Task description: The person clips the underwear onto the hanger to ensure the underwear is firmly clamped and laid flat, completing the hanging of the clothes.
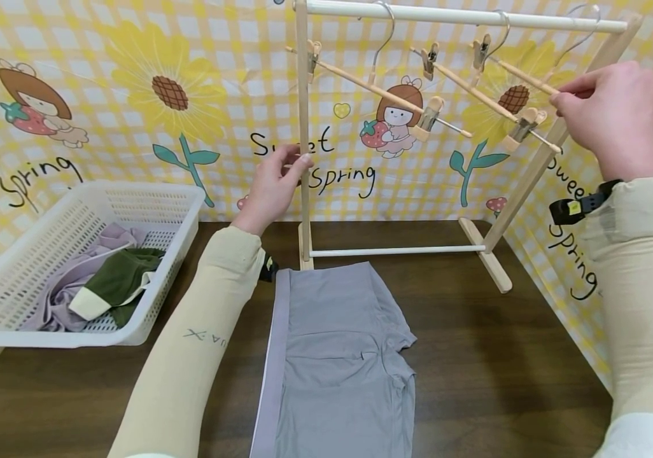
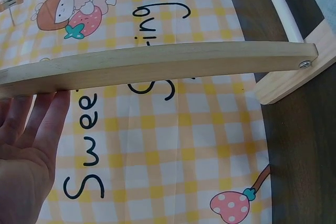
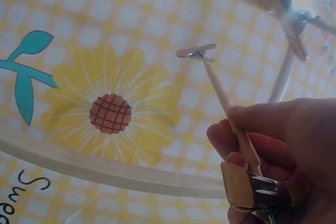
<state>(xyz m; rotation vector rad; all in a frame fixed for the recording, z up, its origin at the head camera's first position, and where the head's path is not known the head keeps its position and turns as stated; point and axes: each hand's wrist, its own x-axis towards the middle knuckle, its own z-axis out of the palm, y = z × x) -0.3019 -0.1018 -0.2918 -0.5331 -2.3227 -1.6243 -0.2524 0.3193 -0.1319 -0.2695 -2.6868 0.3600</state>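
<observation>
My right hand (image 1: 615, 121) pinches the wooden bar of a clip hanger (image 1: 524, 77) at the right end of a small clothes rack's white rail (image 1: 441, 14). In the right wrist view, thumb and fingers close round that bar (image 3: 218, 87), beside its near clip (image 3: 239, 190). My left hand (image 1: 275, 184) holds the rack's left wooden post (image 1: 304, 108), thumb in front; in the left wrist view its fingers (image 2: 50, 121) reach behind the post (image 2: 173, 64). Two more clip hangers (image 1: 361, 83) hang bare. Grey shorts (image 1: 338, 318) lie flat on the table before the rack.
A white plastic basket (image 1: 189, 210) stands at the left, holding a lilac garment (image 1: 63, 286) and a dark green garment (image 1: 114, 277). The rack's right foot (image 1: 487, 257) rests on the dark wooden table (image 1: 475, 381). Yellow checked cloth (image 1: 246, 76) covers the walls.
</observation>
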